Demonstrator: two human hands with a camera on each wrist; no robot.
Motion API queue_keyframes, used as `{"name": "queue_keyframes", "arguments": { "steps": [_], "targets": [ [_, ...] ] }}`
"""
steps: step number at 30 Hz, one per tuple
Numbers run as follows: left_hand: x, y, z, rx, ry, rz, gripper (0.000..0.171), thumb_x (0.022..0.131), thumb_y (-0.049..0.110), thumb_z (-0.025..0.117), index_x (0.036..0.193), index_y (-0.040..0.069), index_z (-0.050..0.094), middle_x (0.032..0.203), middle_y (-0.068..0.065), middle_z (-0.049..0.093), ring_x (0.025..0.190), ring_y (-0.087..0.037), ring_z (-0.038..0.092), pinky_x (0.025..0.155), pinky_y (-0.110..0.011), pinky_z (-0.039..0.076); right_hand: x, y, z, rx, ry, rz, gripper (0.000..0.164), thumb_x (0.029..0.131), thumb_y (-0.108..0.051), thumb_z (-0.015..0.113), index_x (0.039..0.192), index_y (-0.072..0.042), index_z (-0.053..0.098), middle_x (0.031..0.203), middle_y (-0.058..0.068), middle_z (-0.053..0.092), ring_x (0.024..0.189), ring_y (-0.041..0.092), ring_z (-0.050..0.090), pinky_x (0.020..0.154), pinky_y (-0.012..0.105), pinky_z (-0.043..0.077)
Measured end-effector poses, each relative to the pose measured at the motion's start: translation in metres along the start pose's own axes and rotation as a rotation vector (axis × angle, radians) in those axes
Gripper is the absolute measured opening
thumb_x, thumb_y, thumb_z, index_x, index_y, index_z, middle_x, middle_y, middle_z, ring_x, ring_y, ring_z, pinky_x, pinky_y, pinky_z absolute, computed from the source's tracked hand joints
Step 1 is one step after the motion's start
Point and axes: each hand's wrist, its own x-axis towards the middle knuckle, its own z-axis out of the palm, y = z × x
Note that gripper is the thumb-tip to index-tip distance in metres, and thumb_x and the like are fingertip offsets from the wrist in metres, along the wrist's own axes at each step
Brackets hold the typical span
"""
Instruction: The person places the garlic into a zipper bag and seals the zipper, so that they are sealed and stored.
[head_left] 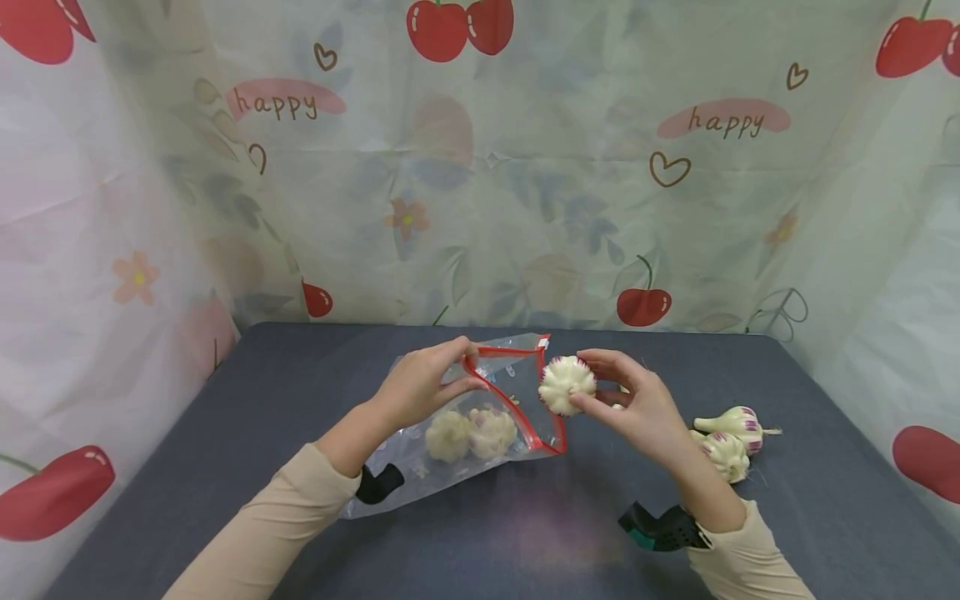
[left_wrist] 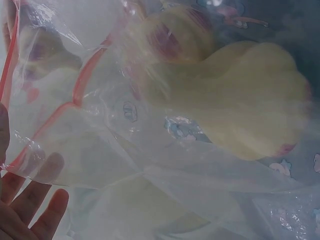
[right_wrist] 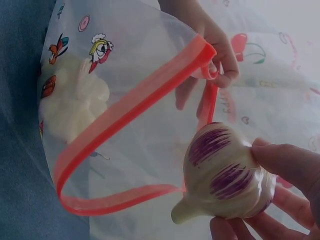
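Observation:
My left hand (head_left: 427, 379) pinches the red-edged rim of a clear zip bag (head_left: 450, 487) printed with small cartoon figures. The bag's mouth gapes toward the right. Inside it lie two garlic bulbs (head_left: 491, 432), pale and blurred by the plastic; the left wrist view shows garlic (left_wrist: 250, 95) through the film. My right hand (head_left: 637, 404) holds another garlic bulb (right_wrist: 225, 175), white with purple streaks, between thumb and fingers. This bulb is just outside the bag's red opening (right_wrist: 125, 112), its stem pointing toward the bag in the right wrist view.
More garlic bulbs (head_left: 738, 429) lie on the dark table (head_left: 570, 533) beyond my right wrist. A patterned curtain (head_left: 495, 192) with cherries and lettering hangs behind and at both sides. Black wrist mounts (head_left: 660, 529) sit at my sleeves.

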Motion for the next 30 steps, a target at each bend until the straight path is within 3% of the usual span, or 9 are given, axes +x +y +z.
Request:
{"name": "queue_keyframes", "arguments": {
  "steps": [9,21,30],
  "targets": [
    [0.000,0.001,-0.002,-0.001,-0.009,-0.010,0.029,0.079,0.027,0.073,0.095,0.013,0.053,0.088,0.002,0.066,0.074,-0.012,0.065,0.055,-0.018,0.043,0.001,-0.001,0.008,0.016,-0.049,-0.002,0.048,0.080,-0.013,0.073,0.124,-0.006,0.054,0.118,0.011,0.061,0.100,-0.001,0.058,0.081,0.026,0.054],
    [0.000,0.000,-0.002,-0.005,0.004,0.008,0.029,0.079,0.026,0.073,0.095,0.013,0.053,0.088,0.002,0.065,0.078,-0.013,0.066,0.059,-0.021,0.046,0.002,-0.001,0.016,0.050,-0.092,-0.011,0.047,0.081,-0.014,0.073,0.124,-0.010,0.055,0.118,0.010,0.060,0.102,0.007,0.059,0.082,0.021,0.052],
    [0.001,0.003,-0.004,0.003,0.002,-0.004,0.030,0.079,0.025,0.074,0.095,0.012,0.052,0.086,0.002,0.065,0.082,-0.013,0.067,0.063,-0.024,0.050,0.005,0.000,0.023,0.065,-0.128,0.015,0.048,0.080,-0.017,0.074,0.124,-0.010,0.055,0.117,0.010,0.062,0.102,0.021,0.061,0.081,0.023,0.053]
  ]
}}
